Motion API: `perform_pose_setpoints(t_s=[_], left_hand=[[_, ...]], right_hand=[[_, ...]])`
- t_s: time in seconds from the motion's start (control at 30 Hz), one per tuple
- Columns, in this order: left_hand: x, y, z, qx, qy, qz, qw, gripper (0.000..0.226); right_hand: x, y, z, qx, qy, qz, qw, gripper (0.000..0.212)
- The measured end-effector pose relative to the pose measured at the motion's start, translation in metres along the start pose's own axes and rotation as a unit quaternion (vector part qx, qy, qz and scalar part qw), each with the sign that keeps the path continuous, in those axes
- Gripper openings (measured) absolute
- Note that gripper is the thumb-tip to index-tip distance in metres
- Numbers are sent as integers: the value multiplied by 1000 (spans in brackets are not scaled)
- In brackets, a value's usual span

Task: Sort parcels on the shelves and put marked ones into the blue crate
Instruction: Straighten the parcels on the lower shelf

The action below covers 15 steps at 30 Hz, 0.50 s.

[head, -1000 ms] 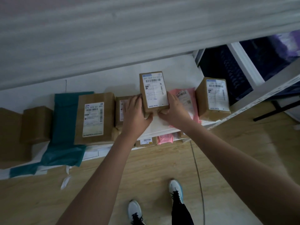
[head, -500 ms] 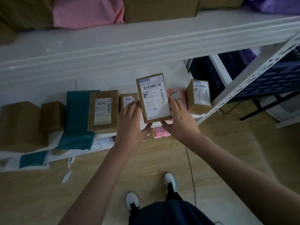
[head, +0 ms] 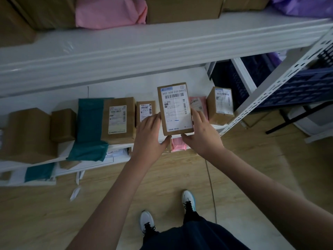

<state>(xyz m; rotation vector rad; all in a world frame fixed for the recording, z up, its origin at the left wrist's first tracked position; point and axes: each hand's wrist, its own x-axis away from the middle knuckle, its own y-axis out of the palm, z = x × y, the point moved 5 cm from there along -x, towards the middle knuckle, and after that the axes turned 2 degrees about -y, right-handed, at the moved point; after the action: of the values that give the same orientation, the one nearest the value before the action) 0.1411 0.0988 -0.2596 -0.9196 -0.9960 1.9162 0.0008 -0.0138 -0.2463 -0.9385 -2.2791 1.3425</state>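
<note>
Holding a brown cardboard parcel [head: 175,109] up in front of the lower shelf [head: 126,87], the left hand [head: 150,136] grips its left edge and the right hand [head: 201,134] grips its right edge, each thumb curled under the near bottom corner. The fingers behind the box are hidden, so how far they wrap cannot be seen. Its white shipping label faces the camera: the top line reads "891 K04 D39 [M02]" over a barcode, and the smaller print below is too blurred to read.

On the lower shelf behind it, partly covered by the parcel and hands, stand a small labelled box [head: 145,110] to the left and a pink mailer [head: 199,105] to the right; their labels are illegible. Further left is a larger labelled box [head: 118,120] whose top line seems to begin "811", the rest unclear, then a teal bag [head: 90,127] draped over the shelf edge and two plain brown boxes [head: 45,127]. At the far right of the shelf sits another labelled box [head: 221,105].

A blue crate [head: 297,87] is on the right beyond the perforated white upright [head: 281,78], only partly visible through the frame. The upper shelf [head: 162,44] holds a pink bag [head: 110,13], brown boxes and a purple bag [head: 304,6], all cut off by the top of the view.
</note>
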Motion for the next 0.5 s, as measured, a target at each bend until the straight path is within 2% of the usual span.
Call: perform_pose_setpoints(t_s=[0.2, 0.5], left_hand=[[-9, 31, -11, 23, -39, -32, 998, 67], [-52, 103, -41, 36, -193, -73, 978, 67]], right_hand=[[-10, 14, 14, -27, 33, -16, 999, 86], [-80, 87, 56, -94, 103, -94, 986, 75]])
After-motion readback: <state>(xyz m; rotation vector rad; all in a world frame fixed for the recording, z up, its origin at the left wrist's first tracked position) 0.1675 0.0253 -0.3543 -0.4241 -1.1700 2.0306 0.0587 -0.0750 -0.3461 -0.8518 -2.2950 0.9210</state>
